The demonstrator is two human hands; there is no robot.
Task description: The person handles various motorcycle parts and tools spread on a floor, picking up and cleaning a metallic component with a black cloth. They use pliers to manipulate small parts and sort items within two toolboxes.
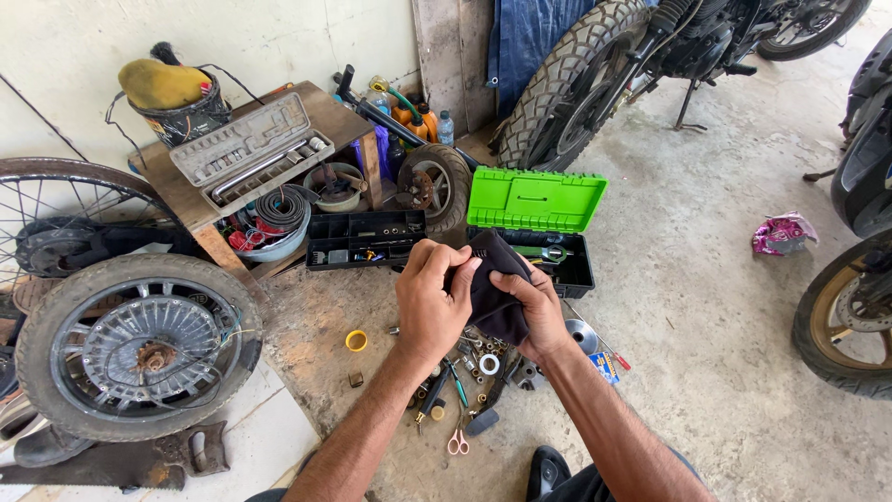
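Right hand (542,316): grip closed on dark crumpled fabric cloth (492,288).
Left hand (429,296): grip pinching the cloth's upper edge.
Cloth: mid-air between both hands, above scattered tools, before open green plastic toolbox (536,200).

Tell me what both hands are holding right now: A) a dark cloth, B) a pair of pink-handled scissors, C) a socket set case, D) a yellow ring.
A: the left hand and right hand both grip a dark cloth above the scattered tools.
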